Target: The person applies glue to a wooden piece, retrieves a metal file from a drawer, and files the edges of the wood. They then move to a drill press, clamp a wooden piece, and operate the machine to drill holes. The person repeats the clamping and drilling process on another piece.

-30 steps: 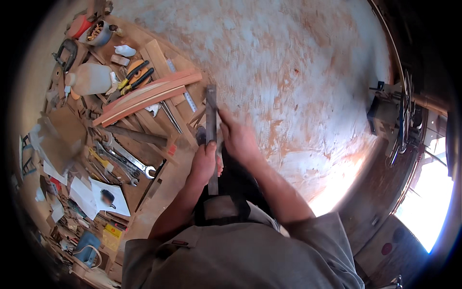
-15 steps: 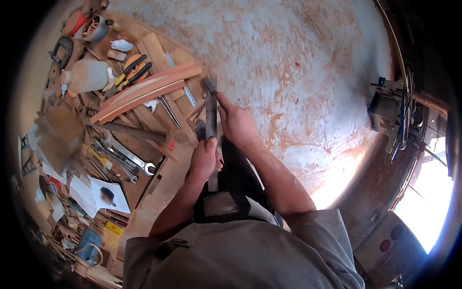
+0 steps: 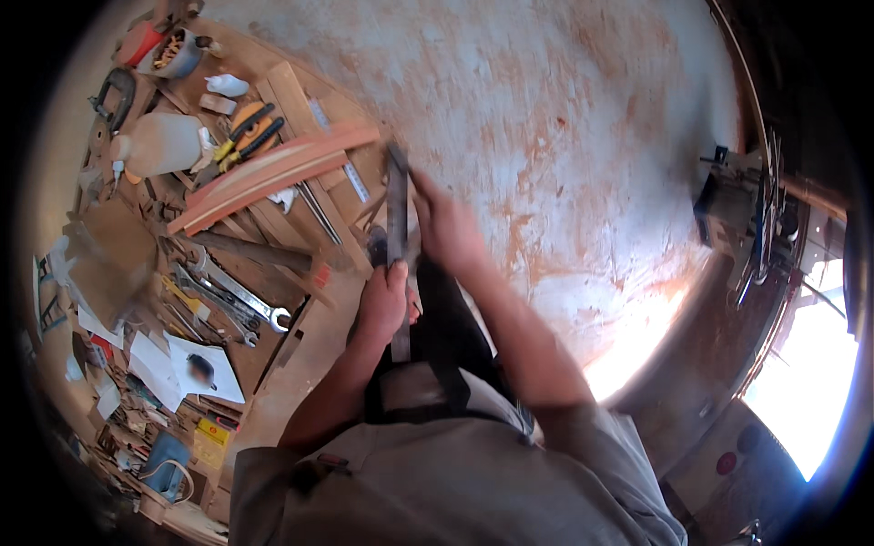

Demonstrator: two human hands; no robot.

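Note:
My left hand (image 3: pixel 382 305) is closed around the lower part of a long, flat grey metal strip (image 3: pixel 398 214), its thumb lying on the upper face. The strip points away from my body, its near end by my waist. At its far end, my right hand (image 3: pixel 451 227) grips a small dark bar (image 3: pixel 397 156) that lies at a slant against the strip. Motion blurs the right hand, and its curled fingers are partly hidden. Whether the bar is a stone or metal, I cannot tell.
On the left, a cluttered wooden bench holds reddish wood strips (image 3: pixel 282 173), yellow-and-black pliers (image 3: pixel 248 136), wrenches (image 3: pixel 241 296), a cloudy plastic jug (image 3: pixel 159 144) and a C-clamp (image 3: pixel 112 98). A large scuffed pale board (image 3: pixel 564 136) spreads ahead. Metal equipment (image 3: pixel 728 209) stands at right.
My right hand has shifted slightly and is now blurred, and the dark bar has tilted a little at the strip's far end. My left hand keeps its hold.

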